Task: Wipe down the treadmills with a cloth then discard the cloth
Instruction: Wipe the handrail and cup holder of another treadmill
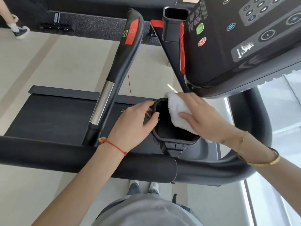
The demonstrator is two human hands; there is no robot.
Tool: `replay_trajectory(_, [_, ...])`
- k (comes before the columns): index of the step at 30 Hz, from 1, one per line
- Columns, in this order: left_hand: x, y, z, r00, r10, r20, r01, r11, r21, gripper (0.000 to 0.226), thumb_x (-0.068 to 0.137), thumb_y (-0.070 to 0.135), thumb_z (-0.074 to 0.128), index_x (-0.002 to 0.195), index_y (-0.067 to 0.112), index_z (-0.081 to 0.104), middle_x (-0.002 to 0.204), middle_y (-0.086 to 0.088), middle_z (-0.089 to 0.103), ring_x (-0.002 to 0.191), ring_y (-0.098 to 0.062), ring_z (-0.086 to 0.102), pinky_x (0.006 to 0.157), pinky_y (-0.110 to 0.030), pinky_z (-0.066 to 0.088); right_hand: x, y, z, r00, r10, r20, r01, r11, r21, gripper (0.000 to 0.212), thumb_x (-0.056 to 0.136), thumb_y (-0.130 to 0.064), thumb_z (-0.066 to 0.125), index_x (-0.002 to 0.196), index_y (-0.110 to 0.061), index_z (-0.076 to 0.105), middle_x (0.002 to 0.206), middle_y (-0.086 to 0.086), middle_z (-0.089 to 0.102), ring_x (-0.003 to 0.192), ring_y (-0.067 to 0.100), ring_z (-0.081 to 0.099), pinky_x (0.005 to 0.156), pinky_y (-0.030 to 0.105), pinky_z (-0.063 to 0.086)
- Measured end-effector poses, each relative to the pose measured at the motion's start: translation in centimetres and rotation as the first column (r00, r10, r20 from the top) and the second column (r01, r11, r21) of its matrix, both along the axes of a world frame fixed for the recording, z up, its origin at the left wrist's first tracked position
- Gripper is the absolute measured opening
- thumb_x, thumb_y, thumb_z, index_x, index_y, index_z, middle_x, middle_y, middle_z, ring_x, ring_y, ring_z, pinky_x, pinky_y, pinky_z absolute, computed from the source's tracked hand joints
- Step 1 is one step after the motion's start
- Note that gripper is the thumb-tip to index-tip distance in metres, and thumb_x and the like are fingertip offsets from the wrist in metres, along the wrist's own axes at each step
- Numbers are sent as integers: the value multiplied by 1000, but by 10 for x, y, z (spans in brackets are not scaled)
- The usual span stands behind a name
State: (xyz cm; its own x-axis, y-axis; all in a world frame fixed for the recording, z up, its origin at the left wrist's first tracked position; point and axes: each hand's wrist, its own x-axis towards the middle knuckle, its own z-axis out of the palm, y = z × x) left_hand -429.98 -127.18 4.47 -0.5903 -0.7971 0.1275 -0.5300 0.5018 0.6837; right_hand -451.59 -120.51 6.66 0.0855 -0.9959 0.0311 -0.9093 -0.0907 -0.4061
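Observation:
A black treadmill fills the head view, its control console point(241, 46) at the upper right and its belt point(53, 115) at the left. In the middle sits a black cup holder point(164, 128). My right hand point(206, 118) presses a folded white cloth point(177, 111) against the holder's right inner edge. Gripping the holder's left rim is my left hand point(136, 123), thumb hooked over the edge. The cloth's lower end is hidden under my right wrist.
A black handrail point(81, 157) runs across in front of me. A curved side handle point(120, 62) with a red pad and chrome section rises at the centre left. A second cup holder point(175, 22) sits at the top. Another person's leg and shoe point(19, 31) are at the top left.

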Motion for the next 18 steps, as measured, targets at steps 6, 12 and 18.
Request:
replay_trajectory(6, [-3,0,-2,1000,6,5,-6,1000,-23,31,95,37,51,120,20,60,95,7,66,87,-9,62,77,-38,56,14,-30,8,939,140,-314,-139,990,25,41,101,-29,43,137,-11,39,122,6,53,100,29,55,84,43,45])
replay_trajectory(12, [-1,0,-1,1000,-1,8,1,999,-33,27,95,37,50,115,24,62,91,11,65,84,-7,62,76,-38,56,10,-21,6,994,-11,-109,16,999,44,39,101,-29,45,137,-16,42,125,4,55,104,30,56,86,42,44])
replay_trajectory(18, [0,0,0,1000,-20,9,20,999,-28,30,96,38,48,120,25,61,96,8,67,88,-9,64,79,-38,56,30,25,-11,890,-440,122,443,897,5,51,100,-28,46,145,-11,28,140,10,42,112,31,49,77,28,29])
